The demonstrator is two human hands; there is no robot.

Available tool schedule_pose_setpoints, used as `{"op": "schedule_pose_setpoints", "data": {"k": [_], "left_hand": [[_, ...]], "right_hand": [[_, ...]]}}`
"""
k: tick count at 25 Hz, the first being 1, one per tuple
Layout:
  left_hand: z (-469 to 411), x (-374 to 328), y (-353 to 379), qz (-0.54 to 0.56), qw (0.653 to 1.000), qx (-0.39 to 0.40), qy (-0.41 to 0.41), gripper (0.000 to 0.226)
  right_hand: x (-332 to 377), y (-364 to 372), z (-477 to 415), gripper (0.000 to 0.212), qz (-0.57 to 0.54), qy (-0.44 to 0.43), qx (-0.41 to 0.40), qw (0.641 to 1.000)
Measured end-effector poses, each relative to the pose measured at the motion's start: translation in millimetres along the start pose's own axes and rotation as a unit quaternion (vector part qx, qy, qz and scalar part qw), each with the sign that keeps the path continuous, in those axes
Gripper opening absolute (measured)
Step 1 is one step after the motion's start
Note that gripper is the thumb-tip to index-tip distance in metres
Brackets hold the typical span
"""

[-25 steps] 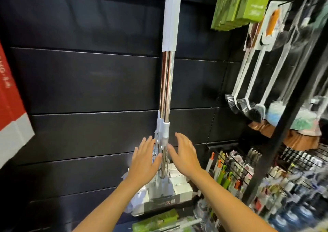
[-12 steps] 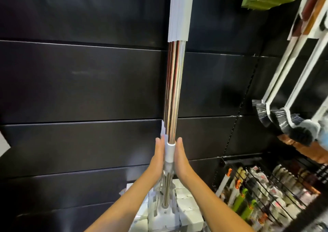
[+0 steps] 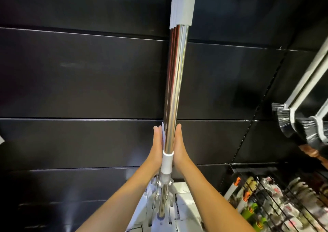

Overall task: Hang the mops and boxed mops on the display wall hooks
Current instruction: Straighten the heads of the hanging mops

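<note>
Slid higher up the bundle since half a second back, left hand [image 3: 157, 148] and right hand [image 3: 180, 146], with fingertips now well above the white collar [image 3: 167, 162] rather than just over it. Viewed from closer and tilted further up, too.

Nearest, below the forearms: white mop heads [image 3: 184, 205], hanging low. Next, flat palms with straight fingers, pressed against opposite sides of the mops [image 3: 175, 82]. No curl round the chrome poles, no clench, merely a squeeze from both sides. Above, white grip sleeves [image 3: 182, 3] running out of the top of the view, so no telling whether already seated on a hook. Behind, the black display wall [image 3: 79, 75]; off to the right, hanging brushes [image 3: 291, 118], well apart from the bundle.

Judged as steadying and squaring up mops that already hang. To do it well:
- Keep even pressure from both sides, so as not to swing the bundle sideways.
- Press gently; polished chrome probably slips under a flat palm.
- Line the poles up one behind another, plumb against the wall.
- Look up at the top before letting go.
- Ease both palms off together, slowly, to avoid setting off a sway toward the brushes.
</note>
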State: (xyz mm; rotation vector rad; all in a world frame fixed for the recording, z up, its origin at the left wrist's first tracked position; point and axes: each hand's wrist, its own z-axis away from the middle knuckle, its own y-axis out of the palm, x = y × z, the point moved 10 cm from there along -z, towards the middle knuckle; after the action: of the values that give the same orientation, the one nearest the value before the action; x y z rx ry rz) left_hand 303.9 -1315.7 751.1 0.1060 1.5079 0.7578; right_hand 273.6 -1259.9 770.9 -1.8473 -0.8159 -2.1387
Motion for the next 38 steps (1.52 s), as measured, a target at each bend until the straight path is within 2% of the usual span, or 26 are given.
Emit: {"op": "schedule_pose_setpoints", "data": {"k": [2, 5, 8, 11, 13, 15, 16, 18, 20, 22, 23, 25, 26, 27, 30, 32, 34, 36, 38], "left_hand": [[-1, 1, -1, 0.002, 1.0, -0.001, 0.001, 0.097], [-5, 0, -1, -0.033, 0.999, 0.024, 0.018, 0.111], [-6, 0, -5, -0.067, 0.997, 0.027, 0.02, 0.115], [3, -2, -16, -0.158, 0.987, 0.032, 0.025, 0.088], [6, 5, -55, -0.227, 0.974, -0.019, 0.013, 0.064], [6, 27, -120, -0.324, 0.942, -0.092, -0.006, 0.061], [10, 44, -154, -0.388, 0.913, -0.122, -0.029, 0.065], [22, 87, -225, -0.471, 0.861, -0.17, -0.092, 0.071], [45, 130, -277, -0.477, 0.84, -0.206, -0.153, 0.079], [71, 174, -313, -0.44, 0.837, -0.229, -0.232, 0.092], [84, 194, -325, -0.418, 0.836, -0.232, -0.268, 0.086], [101, 229, -334, -0.368, 0.846, -0.226, -0.314, 0.056], [101, 240, -336, -0.347, 0.854, -0.224, -0.317, 0.052], [101, 243, -334, -0.332, 0.858, -0.228, -0.319, 0.057], [95, 253, -336, -0.318, 0.857, -0.245, -0.322, 0.067], [92, 259, -338, -0.317, 0.858, -0.256, -0.312, 0.066], [90, 251, -346, -0.346, 0.849, -0.297, -0.265, 0.06], [88, 242, -354, -0.379, 0.835, -0.335, -0.219, 0.055], [85, 241, -356, -0.392, 0.833, -0.329, -0.212, 0.062]], "right_hand": [[-8, 1, -3, 0.058, -0.023, 0.021, -0.003, 1.0], [-10, 2, -4, 0.071, -0.021, 0.02, 0.013, 0.999], [-9, 3, -4, 0.066, -0.029, 0.006, 0.029, 0.999], [-24, -13, -4, 0.068, 0.025, 0.006, 0.01, 1.0], [-49, -29, 2, 0.077, 0.077, 0.038, -0.001, 0.996], [-89, -56, 11, 0.066, 0.121, 0.076, -0.027, 0.989], [-111, -73, 17, 0.056, 0.131, 0.1, -0.051, 0.985], [-154, -113, 32, 0.06, 0.174, 0.144, -0.101, 0.969], [-200, -154, 42, 0.063, 0.222, 0.186, -0.131, 0.948], [-250, -190, 55, 0.067, 0.27, 0.258, -0.151, 0.915], [-270, -202, 65, 0.07, 0.289, 0.292, -0.155, 0.898], [-290, -214, 77, 0.07, 0.299, 0.311, -0.17, 0.886], [-297, -216, 78, 0.07, 0.296, 0.31, -0.184, 0.884], [-299, -214, 78, 0.071, 0.295, 0.302, -0.193, 0.886], [-302, -215, 73, 0.088, 0.28, 0.27, -0.213, 0.896], [-299, -223, 74, 0.073, 0.294, 0.277, -0.225, 0.887], [-304, -236, 73, 0.064, 0.305, 0.291, -0.233, 0.877], [-306, -247, 71, 0.066, 0.32, 0.296, -0.245, 0.866], [-310, -248, 63, 0.07, 0.316, 0.294, -0.23, 0.872]]}}
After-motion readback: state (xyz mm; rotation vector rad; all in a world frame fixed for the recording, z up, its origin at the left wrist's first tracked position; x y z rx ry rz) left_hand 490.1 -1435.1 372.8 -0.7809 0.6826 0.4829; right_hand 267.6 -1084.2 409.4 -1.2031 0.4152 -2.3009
